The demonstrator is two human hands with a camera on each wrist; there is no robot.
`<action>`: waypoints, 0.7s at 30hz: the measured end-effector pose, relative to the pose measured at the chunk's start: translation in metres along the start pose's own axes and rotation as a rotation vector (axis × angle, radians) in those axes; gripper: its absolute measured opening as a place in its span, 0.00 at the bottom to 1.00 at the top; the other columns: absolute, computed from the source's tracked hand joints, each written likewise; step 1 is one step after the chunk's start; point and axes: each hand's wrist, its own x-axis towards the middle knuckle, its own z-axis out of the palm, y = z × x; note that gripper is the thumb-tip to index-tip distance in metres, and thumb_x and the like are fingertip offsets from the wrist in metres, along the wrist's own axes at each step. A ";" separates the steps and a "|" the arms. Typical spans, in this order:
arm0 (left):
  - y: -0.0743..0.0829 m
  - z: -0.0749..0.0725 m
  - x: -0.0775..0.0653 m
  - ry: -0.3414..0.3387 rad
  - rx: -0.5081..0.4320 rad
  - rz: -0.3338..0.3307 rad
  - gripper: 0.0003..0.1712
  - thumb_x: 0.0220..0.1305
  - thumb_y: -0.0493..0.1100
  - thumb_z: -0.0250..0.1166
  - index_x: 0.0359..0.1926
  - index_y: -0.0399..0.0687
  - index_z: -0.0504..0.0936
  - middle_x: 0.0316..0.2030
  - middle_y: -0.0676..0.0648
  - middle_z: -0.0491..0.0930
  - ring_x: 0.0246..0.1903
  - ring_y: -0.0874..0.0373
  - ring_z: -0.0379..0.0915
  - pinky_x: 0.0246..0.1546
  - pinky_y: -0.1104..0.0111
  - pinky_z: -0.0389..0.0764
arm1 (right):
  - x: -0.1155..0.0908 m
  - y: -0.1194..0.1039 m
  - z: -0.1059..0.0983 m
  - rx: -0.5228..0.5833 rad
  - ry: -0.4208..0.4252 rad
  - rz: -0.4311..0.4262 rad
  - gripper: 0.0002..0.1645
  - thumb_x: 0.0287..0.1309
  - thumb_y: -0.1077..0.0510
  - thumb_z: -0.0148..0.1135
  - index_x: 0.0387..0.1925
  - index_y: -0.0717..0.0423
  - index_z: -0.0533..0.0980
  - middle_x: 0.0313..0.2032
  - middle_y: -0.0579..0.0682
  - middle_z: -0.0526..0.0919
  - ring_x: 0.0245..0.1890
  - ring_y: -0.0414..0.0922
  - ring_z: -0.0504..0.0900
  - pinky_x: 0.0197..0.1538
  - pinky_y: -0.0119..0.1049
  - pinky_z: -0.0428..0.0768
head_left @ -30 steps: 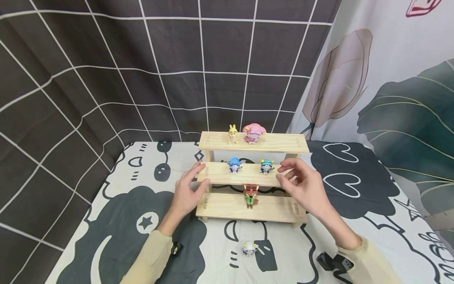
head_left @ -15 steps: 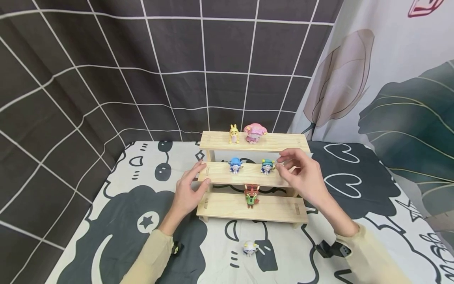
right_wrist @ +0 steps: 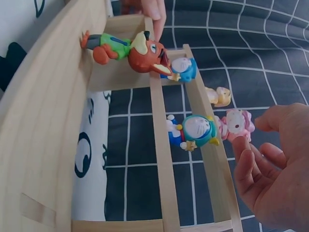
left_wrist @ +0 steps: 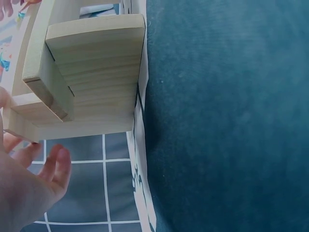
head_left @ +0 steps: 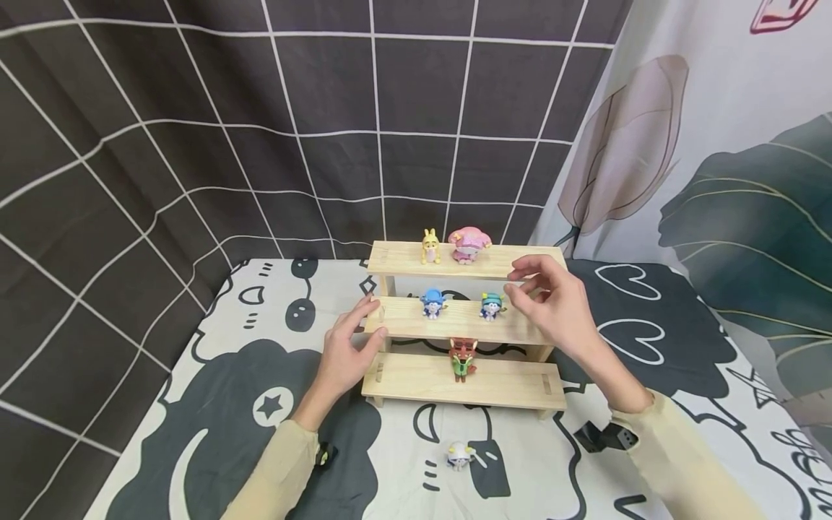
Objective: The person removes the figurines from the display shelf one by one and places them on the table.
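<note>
A three-tier wooden display shelf (head_left: 464,386) stands on the patterned cloth. My left hand (head_left: 344,347) holds the left end of its middle tier, thumb at the front edge and fingers toward the back; its other fingers (left_wrist: 60,166) hang loose in the left wrist view. My right hand (head_left: 555,300) hovers at the right of the middle tier, fingers loosely bent, holding nothing. Nearest to it is a figurine with a teal hat (head_left: 492,307), also seen behind the planks in the right wrist view. A blue-hatted figurine (head_left: 432,303) stands left of that one.
On the top tier stand a yellow rabbit figurine (head_left: 430,246) and a pink-hooded figurine (head_left: 469,245). A red fox figurine (head_left: 462,360) in green stands on the bottom tier. A white figurine (head_left: 458,455) is on the cloth in front. A dark grid curtain (head_left: 312,108) hangs behind.
My right hand has risen slightly from beside the teal-hatted figurine, toward the top tier. The left hand stays at the shelf end, and the figurines keep their places.
</note>
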 end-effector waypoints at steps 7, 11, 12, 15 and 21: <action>-0.002 0.000 0.000 0.005 -0.011 -0.015 0.25 0.63 0.36 0.69 0.61 0.40 0.78 0.66 0.41 0.73 0.62 0.48 0.71 0.48 0.51 0.78 | 0.008 0.000 -0.001 0.009 0.008 -0.006 0.19 0.53 0.73 0.70 0.48 0.68 0.76 0.38 0.55 0.85 0.31 0.31 0.80 0.28 0.23 0.72; -0.003 0.000 0.000 0.006 -0.017 -0.014 0.25 0.63 0.36 0.69 0.61 0.40 0.79 0.65 0.41 0.73 0.62 0.48 0.71 0.48 0.51 0.79 | 0.012 0.001 -0.002 0.018 0.002 0.001 0.19 0.55 0.72 0.69 0.49 0.68 0.76 0.39 0.56 0.85 0.31 0.31 0.80 0.28 0.24 0.73; -0.003 0.000 0.000 0.006 -0.018 -0.014 0.25 0.63 0.36 0.69 0.61 0.40 0.79 0.65 0.41 0.73 0.62 0.48 0.71 0.48 0.51 0.79 | 0.013 0.001 -0.002 0.022 0.000 0.005 0.19 0.55 0.72 0.69 0.49 0.68 0.76 0.39 0.56 0.85 0.32 0.32 0.80 0.29 0.24 0.73; -0.003 0.001 0.000 0.004 -0.020 -0.014 0.25 0.63 0.36 0.69 0.61 0.40 0.79 0.65 0.40 0.73 0.62 0.48 0.71 0.48 0.51 0.79 | 0.016 0.002 -0.003 0.037 -0.009 0.019 0.20 0.56 0.71 0.69 0.50 0.68 0.75 0.40 0.56 0.84 0.32 0.33 0.81 0.29 0.23 0.75; -0.002 0.001 0.000 0.007 -0.029 -0.019 0.25 0.63 0.36 0.69 0.61 0.39 0.78 0.65 0.38 0.72 0.61 0.46 0.72 0.47 0.50 0.79 | 0.021 0.001 -0.004 0.061 -0.031 0.056 0.20 0.57 0.70 0.68 0.51 0.68 0.75 0.42 0.58 0.83 0.34 0.34 0.81 0.31 0.23 0.75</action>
